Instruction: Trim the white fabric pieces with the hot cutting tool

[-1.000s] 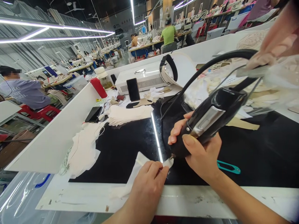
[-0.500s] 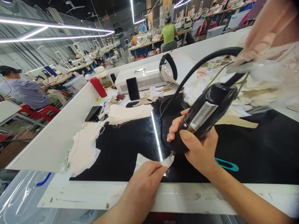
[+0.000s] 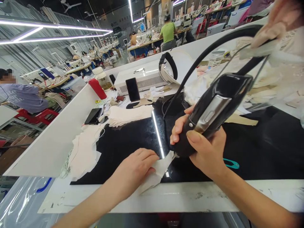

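My right hand (image 3: 209, 148) is wrapped round a black corded handheld power tool (image 3: 213, 107) with a silver switch panel. The tool tilts down to the left, and its small metal tip meets the edge of a small off-white fabric piece (image 3: 161, 169). My left hand (image 3: 136, 171) grips that piece from the left, with the fingers on top and the thumb at its near side. The piece lies over the front part of a black mat (image 3: 128, 136). A thick black cable (image 3: 199, 63) loops from the upper end of the tool.
Stacked pale fabric pieces (image 3: 84, 148) and another stack (image 3: 130, 114) lie left. Behind stand a phone (image 3: 133, 89), a white vented box (image 3: 135, 79) and a red object (image 3: 97, 88). A teal tool (image 3: 231, 163) lies right. Blurred material hangs top right.
My left hand has moved left and turned the fabric piece, so more of it shows and its near end reaches over the mat's front edge. The tool stays in my right hand.
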`<state>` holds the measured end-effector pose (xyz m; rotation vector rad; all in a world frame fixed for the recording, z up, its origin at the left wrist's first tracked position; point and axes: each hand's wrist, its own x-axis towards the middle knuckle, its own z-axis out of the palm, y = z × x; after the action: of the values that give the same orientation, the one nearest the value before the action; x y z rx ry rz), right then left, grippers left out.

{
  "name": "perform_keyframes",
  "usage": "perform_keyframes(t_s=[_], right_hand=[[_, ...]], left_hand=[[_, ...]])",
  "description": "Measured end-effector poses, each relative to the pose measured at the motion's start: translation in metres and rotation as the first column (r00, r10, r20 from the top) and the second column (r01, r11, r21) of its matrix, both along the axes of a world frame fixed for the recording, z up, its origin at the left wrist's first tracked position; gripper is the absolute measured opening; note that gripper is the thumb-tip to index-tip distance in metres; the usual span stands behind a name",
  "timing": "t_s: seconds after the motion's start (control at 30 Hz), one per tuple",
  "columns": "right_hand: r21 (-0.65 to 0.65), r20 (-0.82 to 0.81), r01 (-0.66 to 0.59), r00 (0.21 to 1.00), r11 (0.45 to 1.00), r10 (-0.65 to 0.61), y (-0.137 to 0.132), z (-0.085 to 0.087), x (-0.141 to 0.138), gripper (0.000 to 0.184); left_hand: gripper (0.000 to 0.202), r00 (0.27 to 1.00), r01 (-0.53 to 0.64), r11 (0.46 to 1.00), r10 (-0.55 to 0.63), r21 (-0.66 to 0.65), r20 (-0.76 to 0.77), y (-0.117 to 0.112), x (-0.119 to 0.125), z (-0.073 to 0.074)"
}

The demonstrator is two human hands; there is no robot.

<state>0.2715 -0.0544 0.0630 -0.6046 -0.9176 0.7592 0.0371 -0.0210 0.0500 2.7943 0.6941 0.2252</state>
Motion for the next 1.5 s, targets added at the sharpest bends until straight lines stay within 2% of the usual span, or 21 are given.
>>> perform_keyframes(t_s=[0.07, 0.13, 0.3, 0.4, 0.5, 0.63, 0.83, 1.1, 1.33, 1.5], right_hand=[[-0.010, -0.009, -0.008, 1.000, 1.000, 0.008, -0.003, -0.001, -0.004, 0.044], [-0.029, -0.021, 0.001, 1.000, 1.000, -0.002, -0.004, -0.002, -0.007, 0.046], [-0.095, 0.006, -0.008, 1.000, 0.995, 0.008, -0.007, -0.006, -0.012, 0.053], [-0.120, 0.004, -0.024, 1.000, 0.992, 0.025, -0.008, -0.006, -0.015, 0.057], [-0.075, -0.010, -0.010, 1.000, 0.997, 0.010, -0.007, -0.006, -0.019, 0.052], [-0.054, 0.019, 0.015, 1.000, 0.998, -0.014, -0.005, -0.011, -0.024, 0.046], [-0.091, 0.059, 0.077, 0.996, 0.993, -0.072, -0.005, -0.013, -0.027, 0.048], [-0.114, 0.092, 0.047, 0.995, 0.992, -0.036, -0.009, -0.011, -0.021, 0.027], [-0.043, -0.007, 0.002, 1.000, 0.999, -0.002, -0.013, -0.012, -0.028, 0.045], [-0.095, 0.054, 0.013, 0.999, 0.995, -0.007, -0.018, -0.021, -0.026, 0.046]], left_hand=[[0.048, 0.986, 0.164, 0.986, -0.164, -0.009, 0.008, 0.016, 0.011, 0.004], [0.062, 0.967, 0.255, 0.965, -0.256, -0.057, -0.018, 0.031, 0.020, 0.007], [0.079, 0.932, 0.322, 0.923, -0.348, -0.212, -0.102, 0.049, 0.029, 0.003], [0.083, 0.925, 0.306, 0.911, -0.353, -0.275, -0.141, 0.052, 0.026, -0.002], [0.085, 0.924, 0.289, 0.908, -0.348, -0.305, -0.161, 0.055, 0.022, -0.005], [0.076, 0.928, 0.284, 0.906, -0.342, -0.313, -0.150, 0.058, 0.021, -0.006], [0.064, 0.925, 0.308, 0.899, -0.360, -0.312, -0.121, 0.059, 0.022, -0.007], [0.064, 0.925, 0.315, 0.906, -0.360, -0.283, -0.120, 0.060, 0.023, -0.006], [0.077, 0.915, 0.341, 0.902, -0.383, -0.266, -0.124, 0.060, 0.028, -0.007], [0.085, 0.930, 0.307, 0.912, -0.348, -0.273, -0.116, 0.059, 0.031, -0.010]])
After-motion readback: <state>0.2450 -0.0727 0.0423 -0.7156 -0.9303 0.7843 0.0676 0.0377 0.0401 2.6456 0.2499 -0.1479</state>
